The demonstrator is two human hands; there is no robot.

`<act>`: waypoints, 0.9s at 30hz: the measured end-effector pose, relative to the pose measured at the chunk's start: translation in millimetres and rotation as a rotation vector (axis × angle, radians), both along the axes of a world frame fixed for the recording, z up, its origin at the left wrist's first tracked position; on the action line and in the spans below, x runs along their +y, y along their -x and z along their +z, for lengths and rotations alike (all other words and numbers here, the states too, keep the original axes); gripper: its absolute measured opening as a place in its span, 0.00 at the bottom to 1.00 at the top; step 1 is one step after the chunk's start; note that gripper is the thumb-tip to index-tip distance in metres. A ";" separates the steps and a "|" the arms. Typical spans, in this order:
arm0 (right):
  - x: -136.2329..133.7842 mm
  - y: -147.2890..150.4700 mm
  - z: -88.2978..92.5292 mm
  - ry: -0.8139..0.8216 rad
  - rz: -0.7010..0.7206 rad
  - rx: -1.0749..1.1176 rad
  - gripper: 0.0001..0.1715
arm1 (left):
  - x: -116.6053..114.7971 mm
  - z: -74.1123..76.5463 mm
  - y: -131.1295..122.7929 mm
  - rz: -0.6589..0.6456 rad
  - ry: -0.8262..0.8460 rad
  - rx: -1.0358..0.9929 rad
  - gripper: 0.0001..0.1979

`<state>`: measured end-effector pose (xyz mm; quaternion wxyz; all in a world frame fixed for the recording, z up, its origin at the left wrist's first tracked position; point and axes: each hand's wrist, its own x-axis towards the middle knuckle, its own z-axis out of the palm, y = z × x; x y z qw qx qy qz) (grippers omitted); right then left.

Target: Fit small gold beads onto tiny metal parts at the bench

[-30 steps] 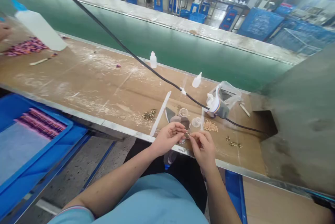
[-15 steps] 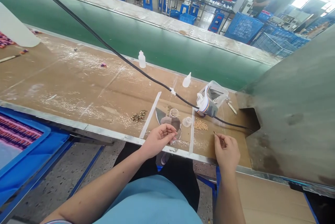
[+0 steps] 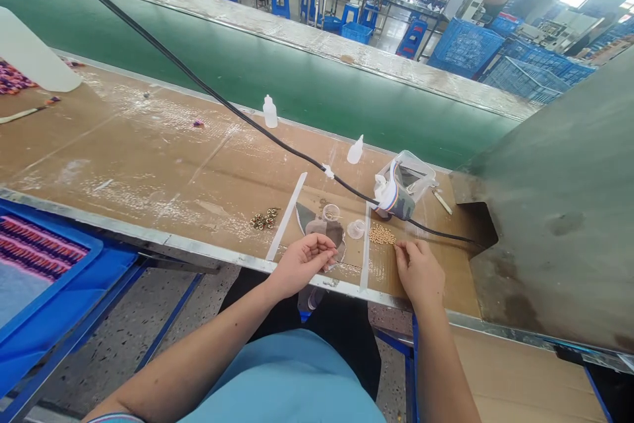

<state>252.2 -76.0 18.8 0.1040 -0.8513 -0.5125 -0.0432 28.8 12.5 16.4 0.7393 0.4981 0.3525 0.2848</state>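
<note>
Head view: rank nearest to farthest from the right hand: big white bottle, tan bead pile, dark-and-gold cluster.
1. Tan bead pile: right beside the right hand, on its left.
2. Dark-and-gold cluster: well to the left.
3. Big white bottle: far left, at the picture's edge.

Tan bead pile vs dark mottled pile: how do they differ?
Color: the tan bead pile is evenly light; the dark mottled pile mixes dark and pale.
Size: the tan bead pile's pieces look smaller than the dark mottled pile's.
Place: the tan bead pile is by the right hand; the dark mottled pile, farther left.
Both lie on the brown bench.
</note>
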 end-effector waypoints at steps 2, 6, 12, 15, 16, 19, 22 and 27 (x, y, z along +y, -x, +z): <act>1.4 0.6 2.5 0.025 0.004 -0.005 0.08 | -0.2 -0.2 0.0 -0.003 0.000 -0.003 0.14; 3.1 0.7 4.9 0.052 -0.017 0.005 0.08 | -0.6 0.1 0.1 -0.001 0.001 -0.008 0.13; -1.8 3.0 -1.0 0.001 -0.019 0.061 0.09 | -0.1 1.9 0.6 -0.010 0.000 0.001 0.15; -4.9 4.5 -10.1 -0.079 0.009 0.086 0.11 | 0.3 1.0 0.0 -0.018 0.004 -0.003 0.15; -5.5 4.9 -12.8 -0.105 0.015 0.090 0.13 | 0.5 0.4 -0.2 -0.019 0.007 -0.008 0.16; -5.7 6.6 -16.8 -0.224 0.050 0.112 0.21 | 1.5 -1.2 -0.1 -0.021 0.020 -0.023 0.16; -3.8 14.4 -13.6 -0.343 0.110 0.170 0.24 | 2.8 -1.0 0.6 -0.044 0.022 -0.007 0.15; 4.5 45.4 -6.2 -0.480 0.293 0.279 0.15 | 3.5 0.8 -0.5 -0.079 0.056 0.025 0.13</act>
